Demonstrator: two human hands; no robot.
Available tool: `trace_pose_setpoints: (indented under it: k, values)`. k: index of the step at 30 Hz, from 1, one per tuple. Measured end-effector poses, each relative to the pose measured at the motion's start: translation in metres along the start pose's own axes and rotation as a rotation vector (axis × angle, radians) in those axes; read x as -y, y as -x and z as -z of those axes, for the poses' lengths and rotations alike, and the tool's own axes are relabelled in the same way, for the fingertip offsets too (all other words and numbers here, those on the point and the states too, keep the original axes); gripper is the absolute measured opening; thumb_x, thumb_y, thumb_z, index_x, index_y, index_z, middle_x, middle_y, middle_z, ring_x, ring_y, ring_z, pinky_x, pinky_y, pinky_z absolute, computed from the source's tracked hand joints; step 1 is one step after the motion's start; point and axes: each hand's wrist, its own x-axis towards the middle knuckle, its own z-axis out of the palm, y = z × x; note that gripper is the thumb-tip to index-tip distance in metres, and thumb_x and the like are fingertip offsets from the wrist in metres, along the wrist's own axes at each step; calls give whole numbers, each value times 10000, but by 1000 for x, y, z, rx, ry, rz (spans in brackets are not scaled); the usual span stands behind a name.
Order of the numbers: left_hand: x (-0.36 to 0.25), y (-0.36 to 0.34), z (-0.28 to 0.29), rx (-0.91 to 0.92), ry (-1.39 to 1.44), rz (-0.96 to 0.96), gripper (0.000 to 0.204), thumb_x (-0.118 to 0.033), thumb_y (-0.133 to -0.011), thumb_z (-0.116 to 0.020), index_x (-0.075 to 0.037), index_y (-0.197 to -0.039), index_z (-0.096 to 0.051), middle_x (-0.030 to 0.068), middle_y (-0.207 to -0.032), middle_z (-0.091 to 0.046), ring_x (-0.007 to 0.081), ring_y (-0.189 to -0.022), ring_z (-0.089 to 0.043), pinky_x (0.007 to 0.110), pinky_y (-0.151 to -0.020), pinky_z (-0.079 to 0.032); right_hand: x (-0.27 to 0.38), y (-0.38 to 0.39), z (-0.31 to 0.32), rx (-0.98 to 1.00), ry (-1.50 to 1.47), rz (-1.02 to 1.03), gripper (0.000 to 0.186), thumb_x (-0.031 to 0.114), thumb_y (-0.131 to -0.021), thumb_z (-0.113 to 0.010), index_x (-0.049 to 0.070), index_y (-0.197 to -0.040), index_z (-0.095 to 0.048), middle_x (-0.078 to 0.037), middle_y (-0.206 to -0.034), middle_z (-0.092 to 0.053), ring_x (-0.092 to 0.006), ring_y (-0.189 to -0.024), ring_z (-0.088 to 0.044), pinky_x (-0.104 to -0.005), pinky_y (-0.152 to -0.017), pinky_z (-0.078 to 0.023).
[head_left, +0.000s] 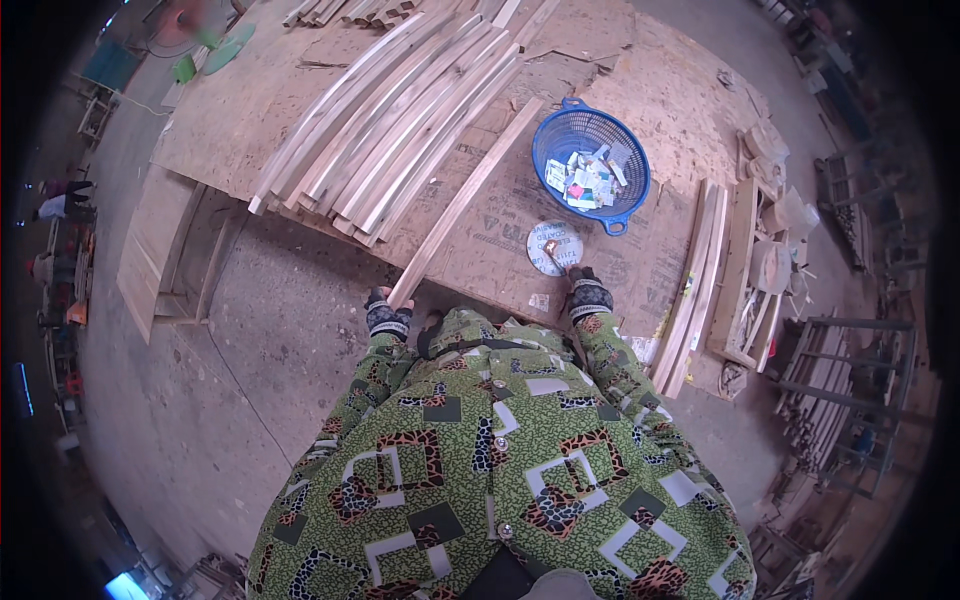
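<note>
My left hand (388,314), in a dark fingerless glove, is closed around the near end of a long wooden strip (470,200). The strip lies slantwise over the table edge, its far end pointing away to the right. My right hand (588,290), gloved alike, is at the near rim of a round white disc (541,258). A brown blob of paste (550,246) sits on the disc. From the right fingers a small thin tool (560,266) reaches toward the paste; its exact kind is too small to tell.
Left of the strip lies a stack of curved wooden strips (400,110). A blue plastic basket (549,190) with paper scraps stands beyond the disc. More strips (697,290) and a wooden frame (733,290) lie to the right. A wooden box-like piece (150,250) stands at the left.
</note>
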Motion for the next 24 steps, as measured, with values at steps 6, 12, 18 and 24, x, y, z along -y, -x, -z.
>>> trace_pose_setpoints:
  k: [6,12,18,24]
  values:
    - [4,-1,1,1,9,8,456,-182,-601,-786,-69,-915,-476,128,-840,-542,272,-751,-542,394,-700,-453,20,0,-25,-56,-44,-28,179,125,-796,-518,115,-974,-511,-149,-941,-560,-312,-822,-578,-378,-628,-471]
    - [10,-10,6,63,10,-38,461,-202,-580,-804,-61,-872,-477,121,-790,-554,257,-709,-546,388,-670,-454,40,-24,-48,-238,-1498,-946,223,83,-802,-513,102,-1024,-515,-96,-906,-539,-227,-845,-569,-292,-594,-463]
    - [18,-24,16,155,137,-174,483,-188,-563,-816,-64,-874,-468,103,-718,-571,231,-637,-554,369,-608,-464,31,-7,-49,-159,-650,-321,215,93,-799,-531,80,-1014,-519,-120,-905,-546,-265,-816,-580,-338,-631,-473]
    - [-59,-8,85,753,733,309,404,-93,-736,-673,-44,-1042,-413,95,-629,-571,152,-415,-525,259,-337,-420,19,17,-49,-288,-260,-24,410,91,-767,-559,84,-1173,-505,-168,-1068,-581,-311,-882,-592,-339,-748,-480]
